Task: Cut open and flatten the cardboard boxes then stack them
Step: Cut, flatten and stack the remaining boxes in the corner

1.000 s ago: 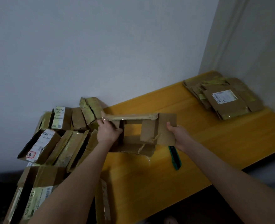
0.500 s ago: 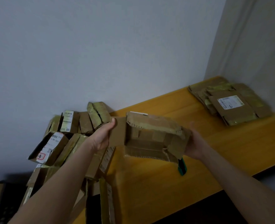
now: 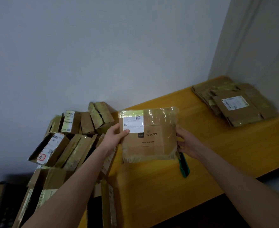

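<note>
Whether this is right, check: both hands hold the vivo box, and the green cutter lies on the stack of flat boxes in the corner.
One point is wrong: in the head view the green cutter lies on the table beside the right hand, not on the stack of flat boxes. That hand and the left hand hold the vivo box.

You held the flat brown taped cardboard box (image 3: 149,137) over the yellow wooden table (image 3: 151,186), left hand (image 3: 113,139) on its left edge, right hand (image 3: 187,144) on its right; the green-and-black utility knife (image 3: 184,167) lay under your right hand; the stack of flattened cardboard boxes (image 3: 239,104) sat far right; the heap of unflattened cardboard boxes (image 3: 69,142) crowded the left.
</note>
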Action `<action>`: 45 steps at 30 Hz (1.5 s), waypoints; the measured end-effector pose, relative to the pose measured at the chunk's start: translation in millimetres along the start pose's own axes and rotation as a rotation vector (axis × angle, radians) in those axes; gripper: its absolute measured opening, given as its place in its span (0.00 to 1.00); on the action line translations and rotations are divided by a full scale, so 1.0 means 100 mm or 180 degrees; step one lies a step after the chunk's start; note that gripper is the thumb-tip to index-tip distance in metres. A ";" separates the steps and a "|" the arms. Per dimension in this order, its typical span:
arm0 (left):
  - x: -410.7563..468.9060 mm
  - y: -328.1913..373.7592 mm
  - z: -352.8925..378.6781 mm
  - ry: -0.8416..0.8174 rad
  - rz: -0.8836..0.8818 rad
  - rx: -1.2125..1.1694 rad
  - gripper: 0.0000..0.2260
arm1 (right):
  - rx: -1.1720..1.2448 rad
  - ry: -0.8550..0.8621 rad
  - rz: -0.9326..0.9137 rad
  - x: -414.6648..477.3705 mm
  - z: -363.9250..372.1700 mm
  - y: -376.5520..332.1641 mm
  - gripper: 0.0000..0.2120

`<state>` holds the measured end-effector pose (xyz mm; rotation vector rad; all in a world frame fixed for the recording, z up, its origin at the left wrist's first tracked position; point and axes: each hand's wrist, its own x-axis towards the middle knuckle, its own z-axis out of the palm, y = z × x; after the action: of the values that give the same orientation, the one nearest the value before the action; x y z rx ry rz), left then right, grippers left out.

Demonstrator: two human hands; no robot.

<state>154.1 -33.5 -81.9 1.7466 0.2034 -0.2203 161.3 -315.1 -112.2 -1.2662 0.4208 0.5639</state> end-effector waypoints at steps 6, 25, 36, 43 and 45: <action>-0.06 -0.08 0.07 0.0478 0.0704 0.1502 0.09 | 0.0745 0.0025 0.0358 0.09 -0.19 0.12 0.30; -0.10 0.14 -0.01 -0.0355 -0.0099 0.0243 0.12 | -0.1534 0.0630 0.0018 0.09 0.17 0.09 0.12; 0.22 0.16 0.23 -0.0035 -0.1342 0.2812 0.46 | -0.0450 0.0638 -0.0110 0.12 0.17 0.17 0.25; 0.16 -0.08 0.20 0.0193 -0.1124 0.2885 0.31 | 0.0843 0.0589 0.0052 0.10 0.11 0.24 0.20; 0.14 -0.07 0.10 0.0056 -0.0908 0.2107 0.22 | 0.1237 0.0594 0.0085 0.11 0.12 0.23 0.20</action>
<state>165.8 -42.3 -93.8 2.3733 0.4289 -0.5245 155.9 -297.5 -133.5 -0.9417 0.6698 0.3642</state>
